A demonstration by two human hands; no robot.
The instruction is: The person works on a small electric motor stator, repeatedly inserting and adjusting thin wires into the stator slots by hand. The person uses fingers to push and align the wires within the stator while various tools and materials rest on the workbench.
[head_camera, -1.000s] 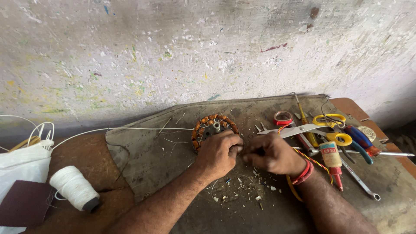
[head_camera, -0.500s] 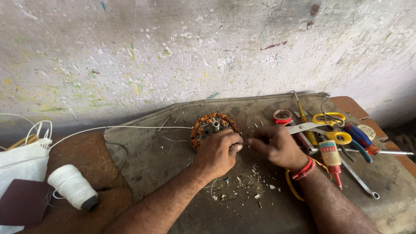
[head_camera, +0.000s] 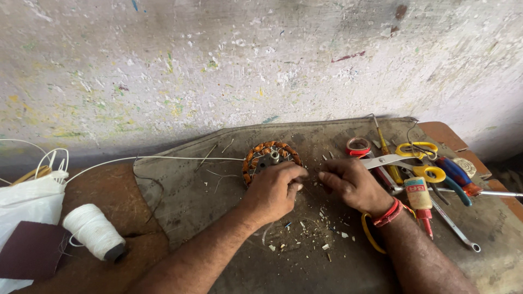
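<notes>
1. Our left hand [head_camera: 274,190] rests on the near right edge of the round motor winding [head_camera: 271,159], fingers curled together against its copper coils; we cannot tell whether they pinch a wire.
2. The winding lies flat on the grey mat [head_camera: 185,196] that covers the surface, just beyond our left knuckles, toward the wall.
3. Our right hand [head_camera: 351,182] sits just right of the left, fingertips drawn together and pointing left at the winding; whatever they hold is too small to see.
4. The left hand is nearer the winding.
5. The scissors [head_camera: 406,159] and screwdrivers [head_camera: 457,177] lie just right of our right hand.
</notes>
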